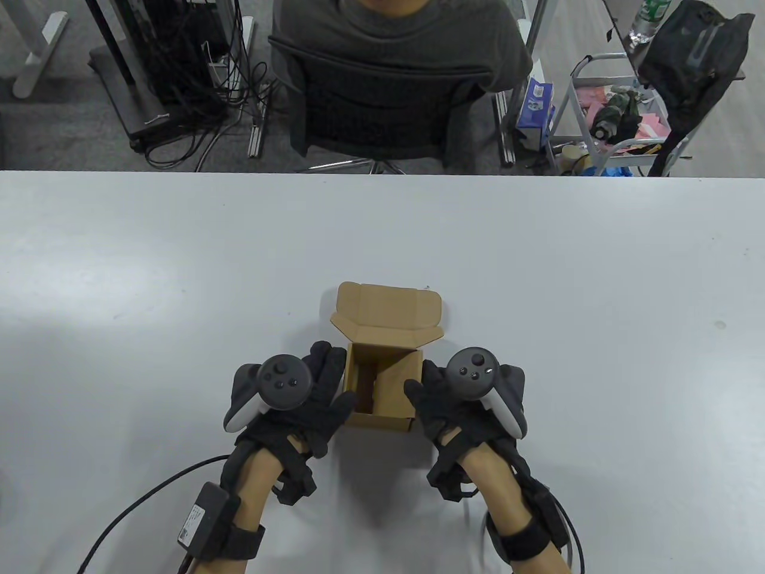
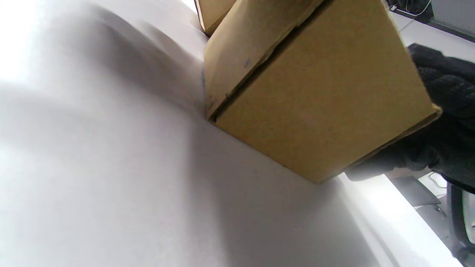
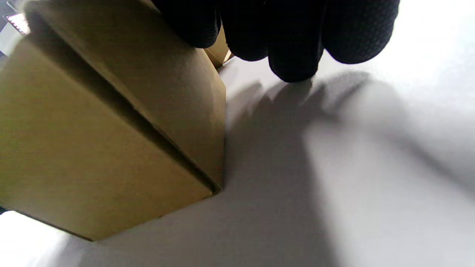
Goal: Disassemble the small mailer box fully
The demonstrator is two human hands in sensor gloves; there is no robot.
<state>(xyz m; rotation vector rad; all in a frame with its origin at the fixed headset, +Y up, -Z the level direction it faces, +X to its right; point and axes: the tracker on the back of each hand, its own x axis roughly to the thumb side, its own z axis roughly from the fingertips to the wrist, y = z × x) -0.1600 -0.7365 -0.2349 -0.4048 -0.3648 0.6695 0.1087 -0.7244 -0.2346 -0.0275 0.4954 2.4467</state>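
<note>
Holding: small brown cardboard mailer box (image 1: 382,388) sits on the white desk (image 1: 179,269) right in front of me, one hand on each side
Left hand (image 1: 311,397): flat against the box's left wall, fingers spread, thumb hooked over the near top edge; not really clamping, more bracing
Right hand (image 1: 445,403): same deal on the right wall, fingers (image 3: 293,44) loosely extended down past the box side toward the desk
Done so far: lid (image 1: 388,314) is already flipped open and leaning back, its little side ears splayed out, so you can see straight into the empty box
Left to do: pretty much everything else, tbh. Walls are upright, the folded-in side panels look locked, nothing is flattened
Progress guess: early, maybe first step of several
</note>
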